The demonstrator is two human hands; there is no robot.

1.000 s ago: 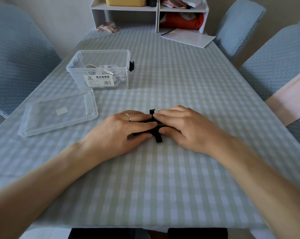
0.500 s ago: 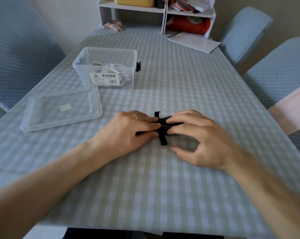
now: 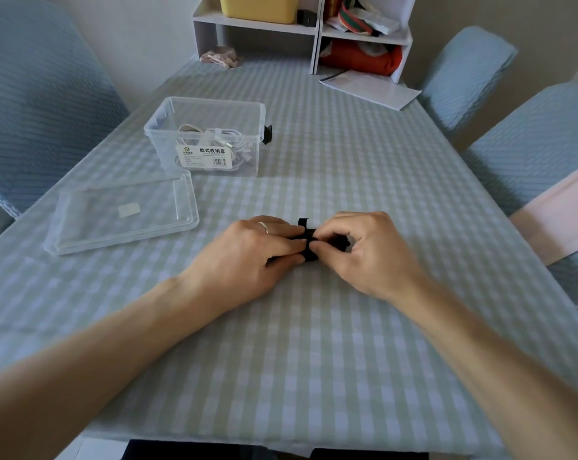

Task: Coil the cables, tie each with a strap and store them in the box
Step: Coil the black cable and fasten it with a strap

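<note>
Both hands, left hand [image 3: 247, 257] and right hand [image 3: 370, 250], fingers pinching black cable bundle [image 3: 314, 242], seemingly strapped; clear box [image 3: 208, 137] sitting at 11 o'clock.

Bare forearms, no sleeves; thin silver ring [image 3: 263, 226] on left grip [image 3: 247, 257].

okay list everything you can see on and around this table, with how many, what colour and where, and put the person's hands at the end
storage box: one, clear, lidless, far left on the table
white cables: a bundle, inside the storage box
lid: one, clear, flat on the table in front of the box
black cable: one coil, between both hands
strap: one, black, around the coil, end sticking up
tablecloth: one, green-white check
chairs: three seen, light blue covers
shelf unit: one, white, far end
paper: white, by the shelf
left hand: holds the coil, ring on one finger
right hand: pinches the strap
</note>
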